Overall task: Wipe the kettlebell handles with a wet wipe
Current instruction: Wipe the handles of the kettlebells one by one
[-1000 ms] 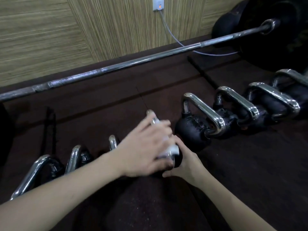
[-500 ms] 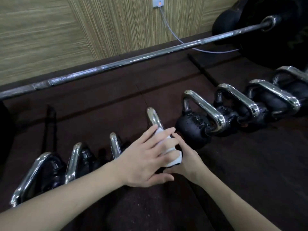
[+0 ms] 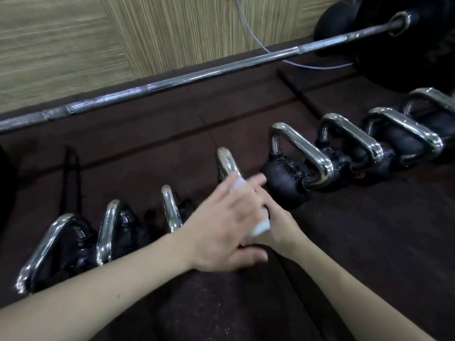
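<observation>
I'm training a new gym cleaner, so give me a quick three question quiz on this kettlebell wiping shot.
1. True or false: the left hand presses a white wipe on a kettlebell handle.
2. Which lies between the kettlebells and the wall? A) barbell B) ladder C) bucket
3. Fill in: the right hand sits partly under the ____ hand.

Key: 1 true; 2 A; 3 left

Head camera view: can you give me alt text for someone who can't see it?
A left hand wipes a chrome kettlebell handle with a white wet wipe, the right hand beside it. More kettlebells line the dark floor.
</observation>
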A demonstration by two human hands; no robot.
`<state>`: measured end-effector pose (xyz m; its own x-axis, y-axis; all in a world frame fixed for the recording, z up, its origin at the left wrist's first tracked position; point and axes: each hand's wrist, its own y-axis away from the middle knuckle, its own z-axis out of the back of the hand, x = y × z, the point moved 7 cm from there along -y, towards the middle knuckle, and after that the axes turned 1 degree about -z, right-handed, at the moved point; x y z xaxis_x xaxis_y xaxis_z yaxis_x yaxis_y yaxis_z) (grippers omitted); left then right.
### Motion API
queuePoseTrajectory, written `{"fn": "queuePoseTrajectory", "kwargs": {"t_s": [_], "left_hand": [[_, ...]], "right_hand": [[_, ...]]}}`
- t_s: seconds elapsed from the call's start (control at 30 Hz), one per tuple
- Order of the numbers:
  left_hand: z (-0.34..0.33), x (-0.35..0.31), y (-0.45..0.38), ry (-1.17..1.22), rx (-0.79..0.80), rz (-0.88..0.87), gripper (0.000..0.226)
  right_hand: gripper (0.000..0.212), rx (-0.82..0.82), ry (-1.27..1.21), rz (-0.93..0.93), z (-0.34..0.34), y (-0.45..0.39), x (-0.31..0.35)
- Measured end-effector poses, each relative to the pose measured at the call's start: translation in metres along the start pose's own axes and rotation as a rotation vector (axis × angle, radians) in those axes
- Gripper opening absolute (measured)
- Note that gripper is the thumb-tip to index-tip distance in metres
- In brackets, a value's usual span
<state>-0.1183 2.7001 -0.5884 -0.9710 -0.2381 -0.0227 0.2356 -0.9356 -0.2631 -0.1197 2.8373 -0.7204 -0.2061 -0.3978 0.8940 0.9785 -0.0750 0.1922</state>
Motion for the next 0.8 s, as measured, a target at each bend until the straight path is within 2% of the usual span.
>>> {"fn": "queuePoseTrajectory", "kwargs": {"t_s": [0.07, 0.1, 0.17, 0.2, 0.27, 0.33, 0.47, 0.5, 0.53, 0.57, 0.67, 0.8], "left_hand": [[-0.019, -0.021, 0.013, -0.164, 0.087, -0.196, 0.073], [-0.025, -0.022, 0.015, -0.232, 0.079, -0.239, 0.072], [-0.022, -0.011, 0.008, -0.246, 0.012, -0.204, 0.065], [-0.013, -0.002, 0.001, -0.199, -0.042, -0.151, 0.060], [0.010, 0.022, -0.013, -0.046, -0.164, 0.018, 0.046], [0.021, 0.060, -0.020, 0.171, -0.245, 0.270, 0.036], [0.005, 0.121, -0.022, 0.871, -0.247, 0.851, 0.034], [-0.004, 0.125, -0.023, 1.003, -0.237, 0.964, 0.034], [-0.007, 0.124, -0.022, 1.047, -0.226, 1.000, 0.033], [-0.005, 0.120, -0.020, 0.993, -0.218, 0.956, 0.031], [0.007, 0.092, -0.013, 0.589, -0.191, 0.546, 0.031], [0.013, 0.043, -0.007, 0.130, 0.021, 0.159, 0.047]], "right_hand": [[0.104, 0.019, -0.019, -0.035, -0.002, 0.000, -0.002], [0.099, 0.019, 0.004, -0.039, -0.002, 0.000, -0.002], [0.097, 0.017, 0.051, -0.020, -0.003, -0.003, -0.001], [0.103, 0.011, 0.070, -0.003, -0.002, -0.004, 0.000], [0.129, 0.002, 0.099, 0.020, -0.001, -0.004, 0.001], [0.143, 0.008, 0.095, 0.022, 0.000, -0.001, 0.003], [0.145, 0.023, 0.102, -0.005, 0.000, 0.000, 0.002], [0.145, 0.023, 0.103, -0.010, 0.000, 0.000, 0.001], [0.145, 0.020, 0.108, -0.012, 0.001, 0.000, 0.000], [0.145, 0.018, 0.116, -0.013, 0.001, 0.000, 0.000], [0.146, 0.022, 0.120, -0.019, -0.001, 0.000, 0.001], [0.138, 0.014, 0.175, 0.029, 0.001, 0.001, 0.011]]}}
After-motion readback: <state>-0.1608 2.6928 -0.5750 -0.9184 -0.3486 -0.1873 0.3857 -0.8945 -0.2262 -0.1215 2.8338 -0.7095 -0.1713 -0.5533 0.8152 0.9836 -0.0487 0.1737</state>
